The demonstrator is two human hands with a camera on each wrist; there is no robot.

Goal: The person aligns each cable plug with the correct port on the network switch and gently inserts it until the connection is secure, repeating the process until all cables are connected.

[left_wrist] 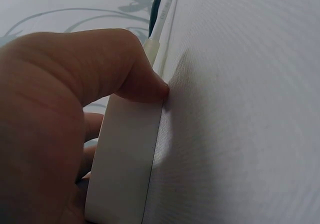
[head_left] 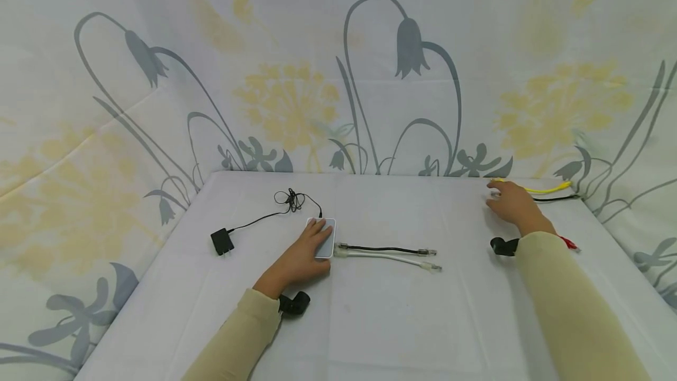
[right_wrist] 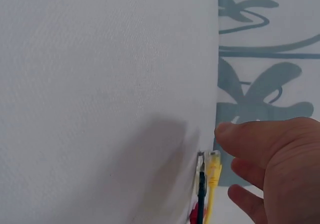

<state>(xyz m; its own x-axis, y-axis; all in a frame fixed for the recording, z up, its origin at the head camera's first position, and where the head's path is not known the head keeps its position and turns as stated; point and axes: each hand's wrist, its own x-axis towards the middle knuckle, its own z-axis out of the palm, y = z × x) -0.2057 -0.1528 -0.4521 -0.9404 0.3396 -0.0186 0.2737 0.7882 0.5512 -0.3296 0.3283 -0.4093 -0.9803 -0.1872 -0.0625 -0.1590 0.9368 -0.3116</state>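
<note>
Where the white cloth-covered table [head_left: 402,322] begins on the left, a square black plastic power adapter [head_left: 222,242] lies with its thin black bundled cord [head_left: 292,199] running to the far edge of a flat grey-topped, white-sided box [head_left: 324,244]. That box sits left of the table's middle under the left hand [head_left: 301,254], whose fingers spread over its top while the bent thumb grips the near side. It looks like light, rigid plastic, likely to slide on the cloth, so the side walls, clear of the cords, seem the best hold. Off its right edge run a short black cable with clear plugs [head_left: 383,249] and, just nearer, a short white cable with clear plugs [head_left: 383,257]; how deeply they seat cannot be told. Both seem light and springy, best pinched at the plug bodies, whose small latches could snap. Far right, the right hand [head_left: 513,204] hovers at the ends of a yellow cable [head_left: 565,186] and a second black cable [head_left: 555,199], thumb and fingers apart, with no grip visible. These look limber, with smooth plugs that may slip. Beyond the right wrist pokes a red cable [head_left: 569,244], mostly hidden by the sleeve.
</note>
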